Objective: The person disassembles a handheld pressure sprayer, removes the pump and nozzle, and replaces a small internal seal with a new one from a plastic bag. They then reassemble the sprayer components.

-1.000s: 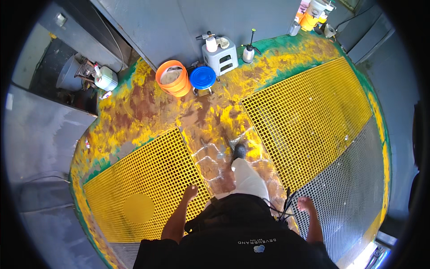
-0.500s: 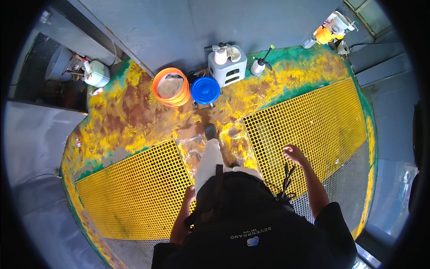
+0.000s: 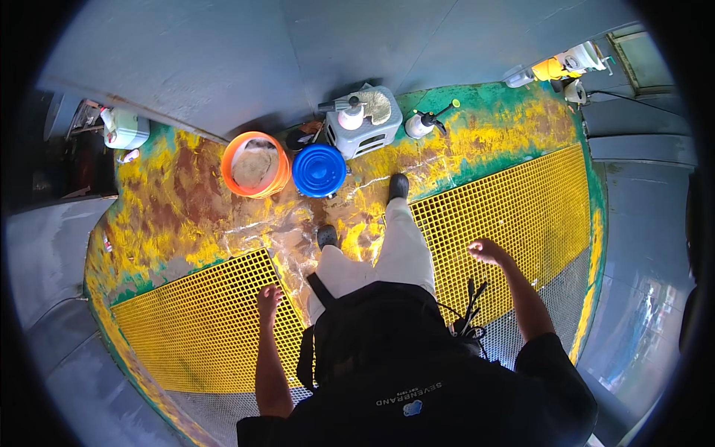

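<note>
My left hand (image 3: 269, 301) hangs above the yellow floor grating (image 3: 179, 328) on the left, fingers loosely bent and apart, with nothing seen in it. Over the right-hand yellow grating (image 3: 514, 201) is my right hand (image 3: 485, 251), its fingers slightly curled and apart, also holding nothing visible. Neither hand touches anything. Ahead of my feet, an orange bucket (image 3: 279, 182) holds a brownish sponge-like lump (image 3: 255, 167). Beside it is a round blue lid or stool top (image 3: 319, 170). A grey plastic stool (image 3: 365, 139) carries a spray bottle (image 3: 350, 115) and a pale cloth-like item (image 3: 376, 109).
A pump sprayer (image 3: 419, 126) stands on the floor right of the stool. White containers and yellow cloth (image 3: 550, 69) are at the far right. At the far left is a white jerrycan (image 3: 128, 132). Grey walls (image 3: 350, 45) surround the worn yellow-green floor. Black cords (image 3: 468, 316) hang at my waist.
I have stepped forward, my right foot now ahead of the left. My left hand has swung forward and left; the bucket and stool appear nearer and further left.
</note>
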Available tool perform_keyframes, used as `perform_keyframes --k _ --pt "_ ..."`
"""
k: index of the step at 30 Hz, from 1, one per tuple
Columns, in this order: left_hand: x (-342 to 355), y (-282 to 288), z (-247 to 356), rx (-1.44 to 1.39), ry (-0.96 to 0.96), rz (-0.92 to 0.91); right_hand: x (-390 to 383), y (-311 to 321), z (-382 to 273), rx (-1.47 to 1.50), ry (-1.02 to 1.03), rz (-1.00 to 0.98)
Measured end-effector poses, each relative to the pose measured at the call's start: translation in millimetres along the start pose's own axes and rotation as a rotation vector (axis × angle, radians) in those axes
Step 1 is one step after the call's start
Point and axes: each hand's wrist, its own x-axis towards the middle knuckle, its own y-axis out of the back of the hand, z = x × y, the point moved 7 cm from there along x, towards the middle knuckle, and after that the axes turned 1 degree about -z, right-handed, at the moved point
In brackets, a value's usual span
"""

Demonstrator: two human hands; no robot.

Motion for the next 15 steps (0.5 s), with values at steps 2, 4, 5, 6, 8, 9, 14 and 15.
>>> perform_keyframes --k 2,4,5,6,8,9,14,15 --pt "-13.6 -6.7 17.7 -0.015 0.043 0.082 56.4 50.4 -2.4 -0.111 0.061 0.035" --pt "-36.5 -29.2 20.8 0.062 0.154 0.125 123.4 94.7 -4.7 -0.142 0.133 0.054" --pt "-51.8 -47.3 19.7 0.152 0.193 0.154 159.4 115.4 -4.0 -0.205 0.130 0.057" --pt "-67.9 -75.6 15.2 0.164 0.241 0.096 192.7 134.8 -5.0 -0.202 0.165 0.053" --pt "-92.8 -134.2 9.9 0.092 0.301 0.023 253.8 171.2 -5.9 -0.203 0.166 0.084" --pt "-101.4 -167.9 6.2 0.131 0.352 -0.058 281.4 188.4 -4.7 -0.219 0.121 0.101" --pt "-136.8 -247.0 42.0 0.454 0.182 -0.073 395.3 266.6 -25.6 -0.249 0.174 0.178" --pt "-148.3 -252.9 56.3 0.616 0.082 -0.068 417.4 274.7 -28.0 -0.273 0.165 0.178"
